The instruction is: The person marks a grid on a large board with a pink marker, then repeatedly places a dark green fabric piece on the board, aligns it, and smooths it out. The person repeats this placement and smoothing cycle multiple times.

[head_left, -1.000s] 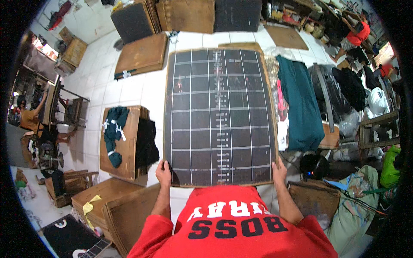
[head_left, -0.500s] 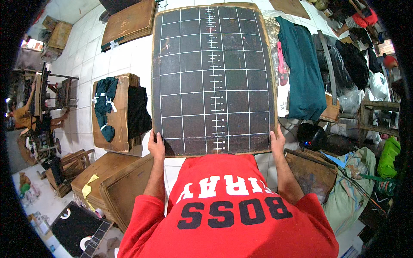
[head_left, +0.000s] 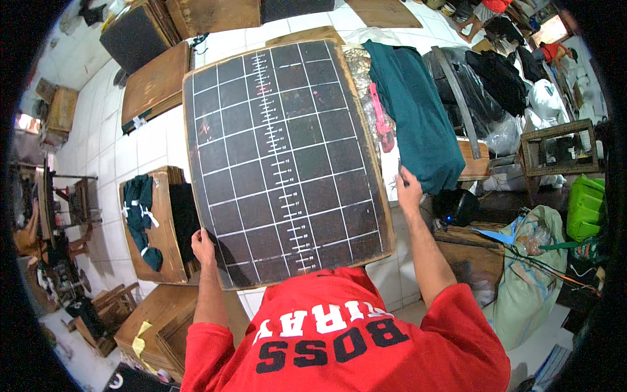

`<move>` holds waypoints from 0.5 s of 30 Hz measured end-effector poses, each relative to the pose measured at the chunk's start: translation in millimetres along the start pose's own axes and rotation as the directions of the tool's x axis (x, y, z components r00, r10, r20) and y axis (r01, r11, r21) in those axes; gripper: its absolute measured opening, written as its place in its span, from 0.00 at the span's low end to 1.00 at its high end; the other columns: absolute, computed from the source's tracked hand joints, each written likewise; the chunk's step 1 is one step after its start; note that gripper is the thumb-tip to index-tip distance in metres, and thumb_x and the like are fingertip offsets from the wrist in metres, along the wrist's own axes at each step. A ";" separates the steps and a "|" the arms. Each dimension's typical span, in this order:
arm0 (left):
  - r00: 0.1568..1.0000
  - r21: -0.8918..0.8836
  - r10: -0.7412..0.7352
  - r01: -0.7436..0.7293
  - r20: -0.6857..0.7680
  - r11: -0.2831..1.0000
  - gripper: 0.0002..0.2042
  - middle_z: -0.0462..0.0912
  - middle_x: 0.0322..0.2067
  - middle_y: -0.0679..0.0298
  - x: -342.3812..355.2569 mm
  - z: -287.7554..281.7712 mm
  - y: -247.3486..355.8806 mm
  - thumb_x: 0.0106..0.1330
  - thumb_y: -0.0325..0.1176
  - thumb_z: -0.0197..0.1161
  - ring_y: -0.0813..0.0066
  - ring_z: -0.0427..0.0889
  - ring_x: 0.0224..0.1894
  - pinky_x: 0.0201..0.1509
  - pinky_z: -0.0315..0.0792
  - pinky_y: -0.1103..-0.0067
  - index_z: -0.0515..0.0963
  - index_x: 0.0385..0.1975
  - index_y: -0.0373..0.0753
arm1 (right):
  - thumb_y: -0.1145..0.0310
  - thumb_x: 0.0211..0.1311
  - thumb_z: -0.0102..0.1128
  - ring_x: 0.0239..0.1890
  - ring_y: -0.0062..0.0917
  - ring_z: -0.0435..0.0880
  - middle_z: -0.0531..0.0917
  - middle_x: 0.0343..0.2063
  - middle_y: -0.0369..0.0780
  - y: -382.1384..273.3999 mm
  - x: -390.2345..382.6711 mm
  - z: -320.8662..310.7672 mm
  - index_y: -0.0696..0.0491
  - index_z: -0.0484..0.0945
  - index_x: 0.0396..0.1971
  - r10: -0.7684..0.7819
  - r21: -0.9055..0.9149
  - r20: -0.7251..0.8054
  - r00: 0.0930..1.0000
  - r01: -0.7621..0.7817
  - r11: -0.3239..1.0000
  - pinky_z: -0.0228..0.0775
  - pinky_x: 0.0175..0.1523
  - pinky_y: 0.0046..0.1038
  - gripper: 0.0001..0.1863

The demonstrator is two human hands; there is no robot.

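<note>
My left hand (head_left: 202, 248) grips the lower left edge of a large dark board (head_left: 279, 173) marked with a white grid and central scale, edged in brown. My right hand (head_left: 409, 189) is off the board's right edge, closed around a small dark thing that I cannot make out, over a white sheet (head_left: 390, 163) beside a teal cloth (head_left: 418, 124). Above it lies a pink tool (head_left: 380, 114) on a crumpled wrapper. My arms are in red sleeves.
Wooden boards (head_left: 153, 91) lie on white tiles. Left, dark green cloth bundles (head_left: 140, 222) rest on boards (head_left: 171, 268). Right are black bags (head_left: 490, 78), a wooden frame (head_left: 555, 170), a green bag (head_left: 584, 209) and a pale sack (head_left: 526, 287). Other people (head_left: 555, 55) are at the upper right.
My right hand has left the board and moved up beside the teal cloth. The board now sits further left in view and tilted, my left hand still on it.
</note>
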State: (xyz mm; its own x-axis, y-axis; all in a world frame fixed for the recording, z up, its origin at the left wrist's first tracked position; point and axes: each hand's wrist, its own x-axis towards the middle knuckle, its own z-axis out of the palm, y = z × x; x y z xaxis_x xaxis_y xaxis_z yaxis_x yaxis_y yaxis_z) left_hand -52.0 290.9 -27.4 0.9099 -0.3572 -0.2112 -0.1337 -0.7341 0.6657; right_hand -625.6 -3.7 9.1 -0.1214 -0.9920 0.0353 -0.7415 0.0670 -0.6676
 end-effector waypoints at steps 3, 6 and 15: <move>0.997 0.184 -0.004 0.019 -0.081 0.983 0.26 0.85 0.47 0.49 24.0 20.6 40.5 0.71 0.51 0.59 0.53 0.84 0.51 0.57 0.74 0.65 0.79 0.56 0.32 | 0.60 0.62 0.67 0.51 0.44 0.85 0.86 0.47 0.50 -27.4 63.7 27.8 0.55 0.84 0.53 -0.086 -0.005 -0.037 0.996 0.086 0.996 0.75 0.57 0.38 0.22; 0.981 0.342 0.001 0.067 -0.194 0.937 0.32 0.72 0.65 0.45 35.3 42.0 84.7 0.67 0.55 0.61 0.45 0.73 0.65 0.66 0.68 0.55 0.72 0.65 0.38 | 0.61 0.61 0.68 0.52 0.45 0.83 0.86 0.47 0.50 -56.4 117.1 55.0 0.54 0.84 0.52 -0.063 -0.042 -0.001 0.998 0.062 0.997 0.74 0.57 0.40 0.21; 0.874 0.282 -0.207 0.353 -0.440 0.892 0.33 0.74 0.64 0.56 71.2 122.3 175.4 0.69 0.56 0.58 0.56 0.66 0.70 0.75 0.48 0.45 0.69 0.67 0.41 | 0.69 0.55 0.69 0.42 0.41 0.81 0.81 0.34 0.46 -64.6 181.6 90.6 0.57 0.83 0.44 -0.233 -0.236 0.024 0.972 0.232 0.944 0.73 0.51 0.42 0.16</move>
State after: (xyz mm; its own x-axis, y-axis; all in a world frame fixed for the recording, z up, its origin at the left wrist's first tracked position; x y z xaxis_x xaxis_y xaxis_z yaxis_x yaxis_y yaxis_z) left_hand -58.7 66.1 -13.2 0.9956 0.0939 -0.0074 0.0914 -0.9440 0.3169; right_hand -539.9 -197.8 -8.7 0.0705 -0.9825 0.1724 -0.8835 -0.1417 -0.4465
